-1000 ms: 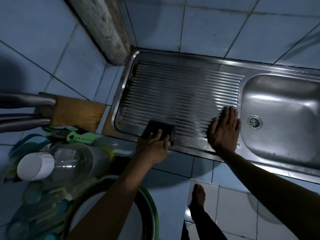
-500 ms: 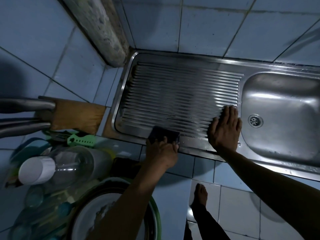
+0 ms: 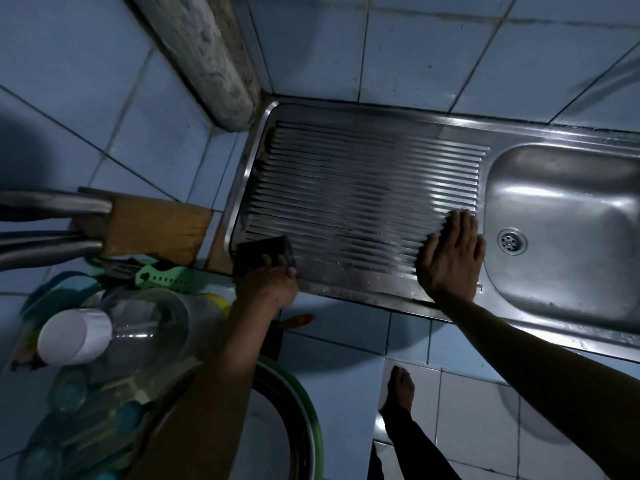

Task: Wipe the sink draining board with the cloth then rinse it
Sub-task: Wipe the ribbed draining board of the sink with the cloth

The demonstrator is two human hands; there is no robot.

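Dark square cloth [image 3: 264, 253] lay flat at near-left corner of draining board [image 3: 360, 192], partly over its front rim, part covered from the near side. Ribbed stainless board, shiny, streaked, set in blue tile, joined to sink basin [image 3: 568, 233] on right.

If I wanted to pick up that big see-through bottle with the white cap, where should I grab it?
Probably around its wide clear body, coming down from above. The bottle lies on its side among other dishes, white cap pointing left, so the rounded upper side is the open part. The cap end looks too short to hold well. It would likely take a big hand, or two, to wrap it.
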